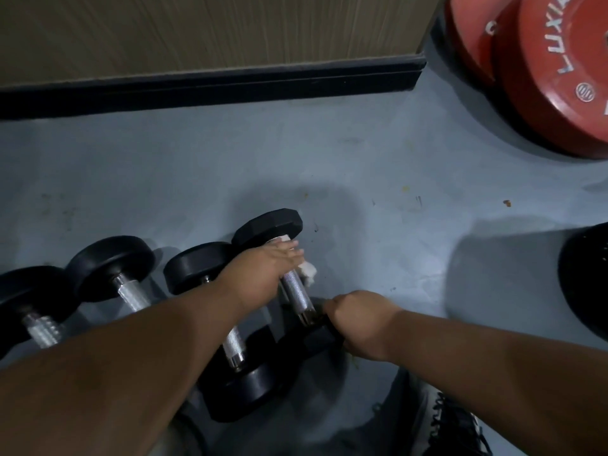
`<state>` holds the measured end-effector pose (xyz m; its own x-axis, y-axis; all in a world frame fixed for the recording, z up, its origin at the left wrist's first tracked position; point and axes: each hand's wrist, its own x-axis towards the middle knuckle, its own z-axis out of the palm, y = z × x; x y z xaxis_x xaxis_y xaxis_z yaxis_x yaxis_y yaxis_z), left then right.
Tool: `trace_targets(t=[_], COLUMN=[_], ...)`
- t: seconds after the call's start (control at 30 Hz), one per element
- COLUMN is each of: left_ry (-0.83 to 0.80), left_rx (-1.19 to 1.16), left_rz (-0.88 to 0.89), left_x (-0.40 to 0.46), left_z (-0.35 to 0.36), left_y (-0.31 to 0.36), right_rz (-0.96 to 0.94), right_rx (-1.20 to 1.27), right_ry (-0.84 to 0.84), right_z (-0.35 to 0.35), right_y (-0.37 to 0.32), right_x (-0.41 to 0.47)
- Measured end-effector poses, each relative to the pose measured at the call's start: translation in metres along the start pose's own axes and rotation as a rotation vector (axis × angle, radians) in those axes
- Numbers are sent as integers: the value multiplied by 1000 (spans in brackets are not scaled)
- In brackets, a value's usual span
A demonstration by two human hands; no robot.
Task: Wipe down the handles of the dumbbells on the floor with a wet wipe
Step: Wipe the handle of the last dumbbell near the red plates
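Observation:
Several black dumbbells with knurled chrome handles lie side by side on the grey floor. The rightmost dumbbell [296, 292] has its far head up near the middle of the view. My left hand [263, 274] is wrapped around the upper part of its handle, holding a white wet wipe [307, 273] against the metal; the wipe shows above and to the right of my fingers. My right hand [355, 320] grips the near head of the same dumbbell. The neighbouring dumbbell [197, 268] lies partly under my left forearm.
Two more dumbbells [112, 268] [26, 297] lie to the left. Red weight plates [552, 77] lean at the upper right, and a black plate [589, 284] sits at the right edge. A black skirting board [210, 90] runs along the wall. A shoe [457, 426] shows at the bottom right.

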<state>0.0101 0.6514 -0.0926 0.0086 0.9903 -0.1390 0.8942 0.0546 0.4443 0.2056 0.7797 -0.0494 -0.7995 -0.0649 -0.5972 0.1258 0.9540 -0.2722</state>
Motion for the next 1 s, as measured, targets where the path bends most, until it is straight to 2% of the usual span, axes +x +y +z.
trace_targets(t=[0.1,0.2,0.27,0.47,0.57,0.63,0.7,0.77,0.9,0.97,1.0], left_ry=[82,-10,-47,78,100,67,-10,-65,6,89,81], left_rx=[2,-102,-87,-2,-53,-121,-128,-87,4,22,21], left_rz=[-30,169,247,-5,8,121,234,269,76,38,48], left_x=[-3,-22,-22,3,-12,-23,-23,-13,15,15,9], left_z=[10,26,21,4,24,32,26,16,-2,4,12], left_y=[19,46,39,7,34,48,40,21,0,9,18], right_rz=[-6,-20,-15,-16,-22,-32,-14,21,47,54,59], right_rx=[-47,-107,-147,-197,-206,-199,-152,-49,148,157,127], right_ry=[-12,-25,-16,-43,-26,-8,13,32,42,26,19], right_z=[-4,-6,-6,-14,-13,-11,-8,-4,-4,-6,-6], right_y=[-2,-5,-8,-15,-15,-15,-14,-11,1,1,0], right_x=[1,2,2,2,2,2,2,0,-6,-7,-7])
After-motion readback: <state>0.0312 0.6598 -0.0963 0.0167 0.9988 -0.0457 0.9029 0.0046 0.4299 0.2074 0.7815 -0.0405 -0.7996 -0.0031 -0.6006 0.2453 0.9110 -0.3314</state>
